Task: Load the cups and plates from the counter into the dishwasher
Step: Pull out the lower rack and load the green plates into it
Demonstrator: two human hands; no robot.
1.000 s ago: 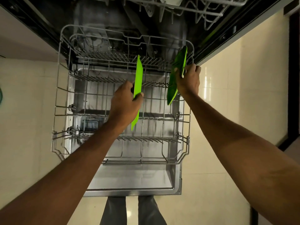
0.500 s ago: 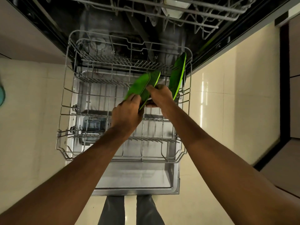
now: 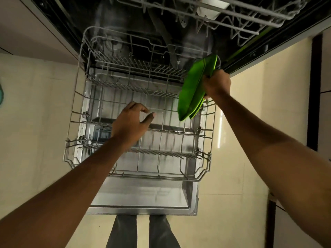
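Plates (image 3: 195, 86) overlap, rear one mostly hidden.

One wide-angle head camera looks steeply down, close above the pulled-out lower rack (image 3: 152, 177)

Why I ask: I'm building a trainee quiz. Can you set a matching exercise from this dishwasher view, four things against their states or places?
Things:
1. left hand
2. right hand
3. two bright green flat plates
4. grey wire lower rack

States or places:
a. pulled out over the open silver metal door
b. grips the plates' edge
c. tilted on edge at the rack's right side
d. open, holding nothing, above the rack

Pairs: 1-d, 2-b, 3-c, 4-a.
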